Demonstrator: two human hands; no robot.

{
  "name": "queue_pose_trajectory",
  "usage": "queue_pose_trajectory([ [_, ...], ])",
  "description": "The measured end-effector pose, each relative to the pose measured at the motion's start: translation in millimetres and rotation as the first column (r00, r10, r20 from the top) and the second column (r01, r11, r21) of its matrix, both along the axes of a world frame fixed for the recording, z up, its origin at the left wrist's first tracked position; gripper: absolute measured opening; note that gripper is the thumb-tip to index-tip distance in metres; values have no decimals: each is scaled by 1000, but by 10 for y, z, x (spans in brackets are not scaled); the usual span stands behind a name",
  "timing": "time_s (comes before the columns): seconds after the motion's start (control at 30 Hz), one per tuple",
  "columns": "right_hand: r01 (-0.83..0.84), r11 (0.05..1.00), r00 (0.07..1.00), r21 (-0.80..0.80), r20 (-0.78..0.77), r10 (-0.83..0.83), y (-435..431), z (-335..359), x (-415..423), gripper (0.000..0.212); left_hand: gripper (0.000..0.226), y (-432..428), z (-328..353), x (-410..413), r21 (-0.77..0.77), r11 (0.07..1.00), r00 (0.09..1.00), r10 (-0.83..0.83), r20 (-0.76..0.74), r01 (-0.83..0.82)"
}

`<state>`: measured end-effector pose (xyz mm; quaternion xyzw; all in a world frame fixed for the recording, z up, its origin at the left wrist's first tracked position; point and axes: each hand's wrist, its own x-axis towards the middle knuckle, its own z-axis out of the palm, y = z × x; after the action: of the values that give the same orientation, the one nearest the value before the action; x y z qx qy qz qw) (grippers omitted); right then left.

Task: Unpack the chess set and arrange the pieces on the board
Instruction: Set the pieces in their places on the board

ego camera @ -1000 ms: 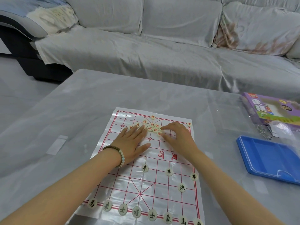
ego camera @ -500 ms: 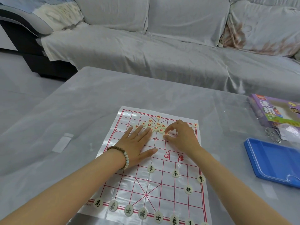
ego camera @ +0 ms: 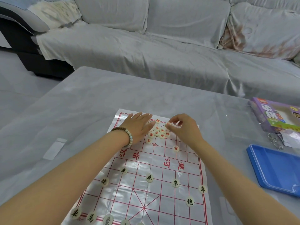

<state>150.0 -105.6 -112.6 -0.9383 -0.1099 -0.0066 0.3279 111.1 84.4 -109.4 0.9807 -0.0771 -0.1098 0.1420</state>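
A glossy plastic chess board (ego camera: pixel 138 166) with red grid lines lies on the table. Several black-lettered round pieces (ego camera: pixel 149 177) stand on its near half. A cluster of red-lettered pieces (ego camera: pixel 159 132) lies at the far end. My left hand (ego camera: pixel 138 125), with a bead bracelet on the wrist, rests flat on the board's far left, fingers apart. My right hand (ego camera: pixel 181 127) hovers just right of the cluster, thumb and fingers pinching one red-lettered piece (ego camera: pixel 167 123). One red piece (ego camera: pixel 176 148) sits alone below that hand.
A blue tray lid (ego camera: pixel 274 168) lies at the table's right edge. Behind it are a purple chess box (ego camera: pixel 276 116), a crumpled bag and a metal ring. A grey-covered sofa (ego camera: pixel 162 51) runs along the far side. A small clear packet (ego camera: pixel 54 148) lies left.
My left hand slid toward the board's far left corner. My right hand lifted from the cluster, pinching one red piece. The camera tilted, showing more of the near rows.
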Motion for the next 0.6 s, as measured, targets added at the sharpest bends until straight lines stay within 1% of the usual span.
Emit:
queue_pose_trajectory([
  [0.1,50,995,999,-90,-3,-50,56,-101,190,19,52,-36,-6,112,-37,999,1000,8,-22,-9],
  [0.2,26,976,1000,-216,-4,-27,91,-157,271,22,51,-81,0,142,-40,999,999,-2,-46,0],
  [0.23,9,972,1000,-236,-5,-11,79,-161,290,23,51,-89,-4,142,-43,999,998,-1,-58,-2],
  [0.27,-14,973,1000,-232,-17,10,56,-156,308,25,51,-91,-12,138,-40,999,998,-1,-67,-2],
  [0.37,-120,982,991,-144,-83,108,-49,-129,364,28,50,-79,-43,130,3,1000,996,-13,-84,13],
  [0.43,-165,975,982,-147,-113,149,-102,-115,392,25,50,-74,-55,129,11,1000,996,-11,-88,12],
  [0.5,-164,973,983,-161,-108,148,-115,-124,404,21,50,-72,-62,136,2,1000,996,-6,-91,6],
  [0.6,-131,979,991,-157,-60,123,-94,-154,384,20,49,-64,-66,157,-15,1000,994,6,-106,-8],
])
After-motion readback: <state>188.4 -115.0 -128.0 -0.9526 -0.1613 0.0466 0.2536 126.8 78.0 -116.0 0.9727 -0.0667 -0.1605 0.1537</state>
